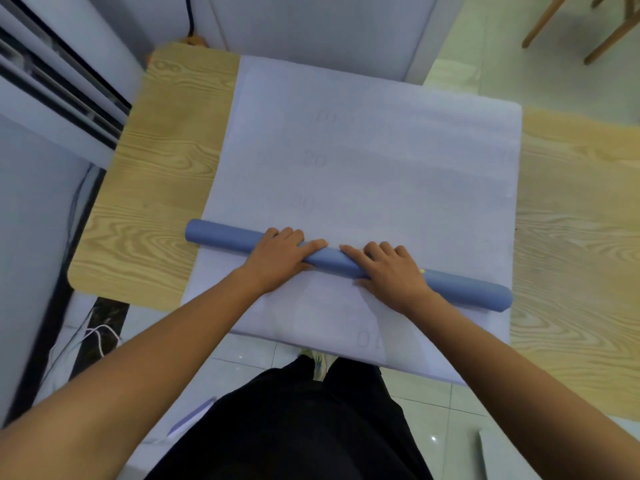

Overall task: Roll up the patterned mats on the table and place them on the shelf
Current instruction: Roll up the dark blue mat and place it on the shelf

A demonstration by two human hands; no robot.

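Observation:
A blue mat rolled into a long tube (221, 233) lies across the near part of a pale lilac mat (363, 161) that is spread flat on the wooden table (156, 168). Faint printed numbers show on the flat mat. My left hand (280, 258) rests on top of the tube left of its middle, fingers curved over it. My right hand (391, 271) lies on the tube just to the right, fingers spread over the top. The near edge of the flat mat hangs over the table's front.
A white wall unit with dark slots (59, 95) stands at the left, with cables (86, 327) on the floor beside it. Wooden chair legs (571, 26) are at the far right. A pale sheet edge (190, 417) lies on the tiled floor near my legs.

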